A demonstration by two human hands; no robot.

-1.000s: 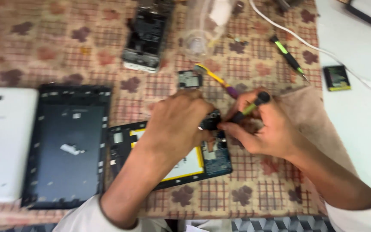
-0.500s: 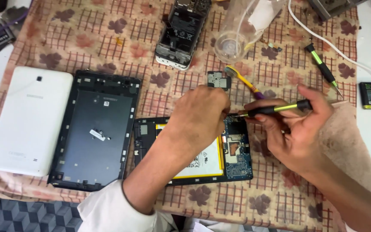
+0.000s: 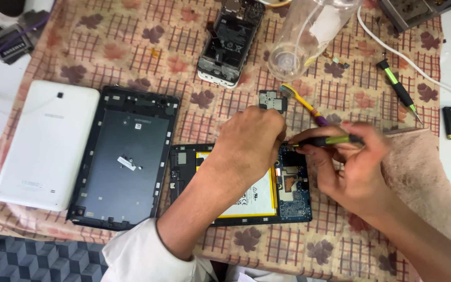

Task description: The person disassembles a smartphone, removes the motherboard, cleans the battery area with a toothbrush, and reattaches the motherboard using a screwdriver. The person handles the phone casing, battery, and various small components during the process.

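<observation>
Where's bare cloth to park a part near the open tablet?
Free: the checked cloth between the white back cover and the dismantled phone; the brown towel right of the right hand. Crowded: around the open tablet, left hand, toothbrush and clear bottle.

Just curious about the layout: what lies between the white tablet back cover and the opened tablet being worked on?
In the head view, a black inner tablet frame lies between the white back cover and the opened tablet.
</observation>
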